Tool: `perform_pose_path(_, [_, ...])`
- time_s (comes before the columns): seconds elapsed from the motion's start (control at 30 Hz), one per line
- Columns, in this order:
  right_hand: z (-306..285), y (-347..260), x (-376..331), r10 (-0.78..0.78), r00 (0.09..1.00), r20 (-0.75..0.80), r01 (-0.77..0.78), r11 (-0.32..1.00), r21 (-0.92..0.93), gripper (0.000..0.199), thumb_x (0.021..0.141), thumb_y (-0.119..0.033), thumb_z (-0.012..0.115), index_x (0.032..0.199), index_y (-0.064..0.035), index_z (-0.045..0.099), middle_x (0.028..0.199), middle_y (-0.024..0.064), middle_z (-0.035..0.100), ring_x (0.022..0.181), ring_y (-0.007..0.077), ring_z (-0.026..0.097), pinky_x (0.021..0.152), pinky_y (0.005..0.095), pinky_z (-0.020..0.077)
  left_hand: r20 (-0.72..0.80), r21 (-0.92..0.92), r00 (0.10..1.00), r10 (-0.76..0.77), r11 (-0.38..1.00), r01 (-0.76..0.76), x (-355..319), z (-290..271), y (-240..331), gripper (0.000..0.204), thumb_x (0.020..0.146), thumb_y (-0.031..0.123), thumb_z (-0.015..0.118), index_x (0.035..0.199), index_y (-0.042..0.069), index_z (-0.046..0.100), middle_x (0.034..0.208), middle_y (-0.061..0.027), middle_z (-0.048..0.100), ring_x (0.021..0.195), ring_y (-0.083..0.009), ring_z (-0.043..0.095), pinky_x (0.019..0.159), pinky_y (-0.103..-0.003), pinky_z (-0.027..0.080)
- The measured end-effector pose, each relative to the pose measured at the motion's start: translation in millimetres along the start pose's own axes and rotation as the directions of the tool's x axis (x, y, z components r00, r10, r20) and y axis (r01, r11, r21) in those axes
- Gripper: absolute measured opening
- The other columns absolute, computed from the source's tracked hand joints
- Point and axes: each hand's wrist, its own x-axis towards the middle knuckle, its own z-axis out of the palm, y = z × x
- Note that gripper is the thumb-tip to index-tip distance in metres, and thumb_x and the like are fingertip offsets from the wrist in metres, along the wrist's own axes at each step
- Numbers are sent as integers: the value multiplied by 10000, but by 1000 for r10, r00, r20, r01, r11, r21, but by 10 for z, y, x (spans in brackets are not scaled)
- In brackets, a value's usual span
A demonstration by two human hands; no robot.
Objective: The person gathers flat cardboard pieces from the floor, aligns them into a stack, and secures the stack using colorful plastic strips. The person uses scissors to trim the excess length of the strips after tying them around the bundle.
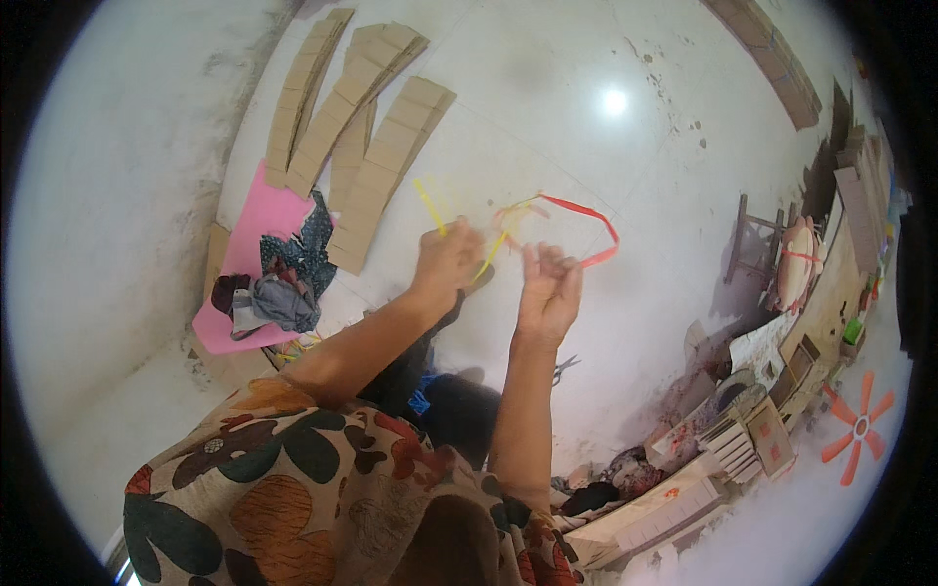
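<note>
From my remote seat I see both hands raised in mid-frame over a pale floor (606, 176). The left hand (446, 262) is fisted tight around a yellow strip (430, 207), which sticks up & left out of the fist, w/ more yellow trailing out toward the right hand. The right hand (549, 285) has its fingers curled closed, pinching where a red strip (586, 217) begins; that strip loops up & right, then bends back toward the hand. Exact crossing of the 2 strips btwn the hands is too small for me to tell. Behind the left hand, flattened cardboard pieces (371, 127) lie fanned in rows on the floor, well apart from the strips. Beside them, lower left, a pink sheet (256, 230) carries a heap of cloth scraps (283, 283). Scissors (565, 367) lie on the floor just right of the right forearm. Far right: small stool (757, 244), stacks of boxes (743, 439) along the edge, an orange fan (852, 422) at the rim. Nothing blocks the strips; the forearms cover the floor below them.
</note>
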Motion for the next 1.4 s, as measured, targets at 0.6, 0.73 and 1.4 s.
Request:
perform_pose_path(0.6, [-641,-1023,-435,-295,939,-174,340,869,359,176,869,-122,507,744,1,526,795,106,527,782,230,489,827,378,428,-6,758,933,361,610,-231,347,-1809,8,343,901,319,515,958,3,633,564,-5,519,467,-139,472,416,-281,379])
perform_pose_path(0.73, [-638,-801,-708,-165,986,-30,163,901,402,158,827,-126,519,768,17,551,797,151,569,837,276,544,861,398,437,507,238,851,-136,971,13,-401,81,-646,555,855,421,577,1136,-56,540,515,66,287,406,-24,235,345,-162,202])
perform_pose_path(1.4, [-795,-1906,-1621,-32,999,-6,28,934,-357,156,830,-93,569,848,61,585,537,30,502,406,97,440,433,221,406,651,321,736,-184,946,-48,-1634,1646,-1031,313,937,222,475,966,-71,583,442,70,312,366,-25,247,341,-190,189])
